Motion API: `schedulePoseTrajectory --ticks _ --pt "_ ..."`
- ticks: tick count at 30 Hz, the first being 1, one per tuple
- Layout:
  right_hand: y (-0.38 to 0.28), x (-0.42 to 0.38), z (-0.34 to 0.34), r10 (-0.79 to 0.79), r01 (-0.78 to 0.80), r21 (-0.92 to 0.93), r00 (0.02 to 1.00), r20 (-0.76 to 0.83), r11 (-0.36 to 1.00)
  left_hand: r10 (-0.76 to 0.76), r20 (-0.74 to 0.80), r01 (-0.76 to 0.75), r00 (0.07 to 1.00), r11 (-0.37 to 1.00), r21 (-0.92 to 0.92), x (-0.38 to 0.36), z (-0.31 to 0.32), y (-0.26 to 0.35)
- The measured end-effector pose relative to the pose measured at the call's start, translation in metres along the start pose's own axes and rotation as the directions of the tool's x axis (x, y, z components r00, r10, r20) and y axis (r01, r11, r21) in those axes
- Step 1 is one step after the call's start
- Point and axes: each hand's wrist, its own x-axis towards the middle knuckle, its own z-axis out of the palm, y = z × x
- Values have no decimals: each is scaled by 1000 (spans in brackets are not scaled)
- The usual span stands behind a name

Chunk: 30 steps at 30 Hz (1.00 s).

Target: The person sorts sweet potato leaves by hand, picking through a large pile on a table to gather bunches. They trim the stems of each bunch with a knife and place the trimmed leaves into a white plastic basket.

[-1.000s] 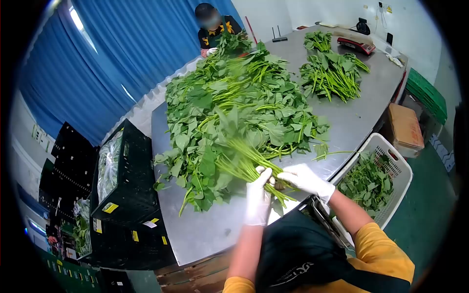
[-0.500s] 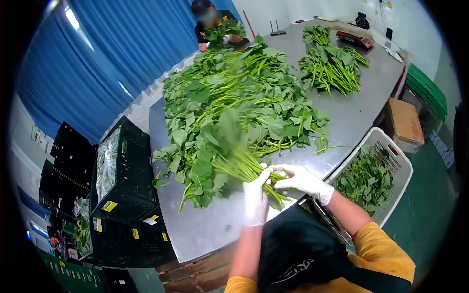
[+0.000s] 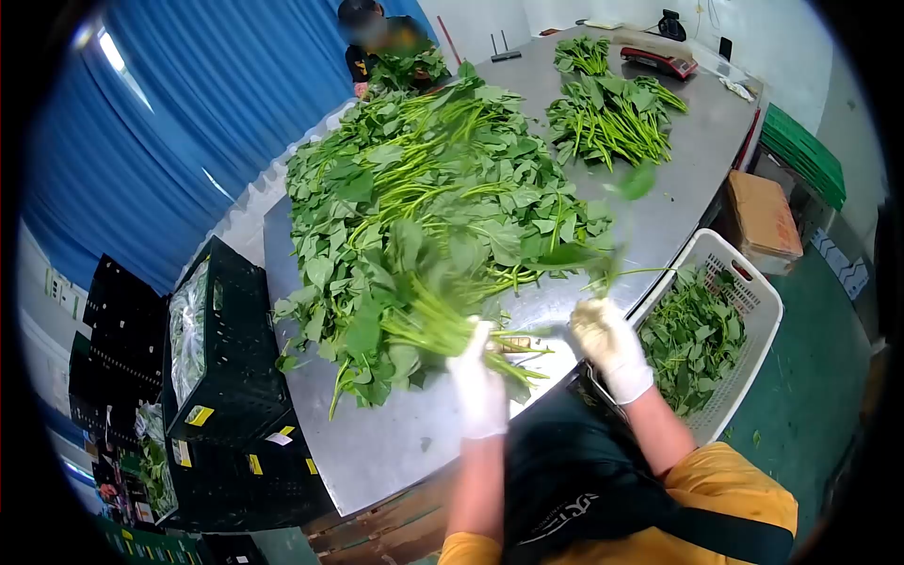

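Note:
White-gloved, my left hand (image 3: pixel 478 381) is closed round the stems of a bunch of leafy greens (image 3: pixel 424 315). The leaves of that bunch point up and left, and its cut ends stick out to the right of the glove. My right hand (image 3: pixel 610 348), also gloved, is apart from the bunch, near the table edge. Its fingers are closed on a leafy stem (image 3: pixel 610 273), which rises above them and is smeared by motion. Beyond both hands, a large heap of the same greens (image 3: pixel 443 179) covers much of the metal table (image 3: pixel 377 461).
To my right stands a white basket (image 3: pixel 765 325) with loose greens, beside a cardboard box (image 3: pixel 761 217). Sorted bunches (image 3: pixel 612 122) and a red scale (image 3: pixel 659 63) lie at the far right. Dark crates (image 3: pixel 231 339) are stacked left. Another person (image 3: pixel 381 47) holds greens across the table.
My right hand has left the bunch and moved right with a leafy stem in its fingers. The left hand still grips the bunch. The whole view has shifted slightly.

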Motion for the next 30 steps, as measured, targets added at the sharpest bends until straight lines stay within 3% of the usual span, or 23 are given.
schedulePoseTrajectory --ticks 1,2,3,4,5,7,8,9,10,11,13,15,16,18,19,20,21,22,23,25,28,30 --pt "-25 8 -16 27 -21 250 999 -22 968 -326 -36 299 945 901 -314 5 -7 10" --pt "-51 5 -16 -109 113 309 994 -31 944 -402 -64 332 913 826 -456 6 -12 37" --pt "-79 19 -43 -219 100 516 960 175 851 -480 -85 343 873 729 -592 7 -17 58" --pt "-93 17 -40 -411 238 468 856 313 851 -482 -40 341 875 675 -655 7 -26 57" --pt "-90 11 -20 -415 250 441 847 332 862 -340 57 304 939 740 -600 7 -38 43" --pt "-64 15 -4 -142 52 197 869 475 979 -482 -16 302 876 572 -763 9 -36 36" --pt "-45 10 16 57 -20 -90 901 431 996 -483 -17 302 875 574 -761 10 -36 30" --pt "-25 4 35 237 -107 -366 913 331 924 -494 11 325 870 556 -765 11 -34 24" --pt "-6 2 42 298 -2 -667 895 331 745 -502 38 346 864 537 -769 12 -32 22" --pt "11 0 48 357 120 -874 880 313 470 -498 32 339 866 540 -771 13 -29 26" --pt "37 -9 72 445 134 -882 823 353 453 -563 -1 367 827 541 -757 15 -20 46" --pt "58 -4 57 449 -79 -890 881 148 449 -578 14 383 816 522 -762 15 -17 65" --pt "48 2 52 557 -45 -908 801 217 418 -575 -14 377 818 553 -743 16 -24 57" --pt "19 -18 75 548 64 -968 814 192 243 -553 -63 338 831 592 -732 18 -47 46" --pt "0 -17 64 542 346 -935 772 333 81 -509 -145 221 848 590 -777 23 -55 51" --pt "-20 -12 43 588 493 -867 723 362 -73 -467 -195 156 862 611 -776 28 -70 47" --pt "-39 -7 27 485 508 -778 820 306 -369 -421 -243 88 874 628 -773 31 -87 39" --pt "-54 -1 14 363 439 -694 893 266 -570 -406 -260 79 876 654 -752 34 -100 34" --pt "-73 15 -9 339 515 -610 857 388 -602 -394 -279 72 876 679 -730 35 -110 29" --pt "-69 14 56 187 301 -353 928 323 -886 -428 -207 110 880 607 -787 38 -118 21" --pt "-29 61 94 220 501 -540 837 501 -676 -544 -68 289 836 543 -789 39 -100 37" --pt "15 114 115 211 655 -370 633 745 -659 -581 -15 351 814 512 -784 38 -97 32"
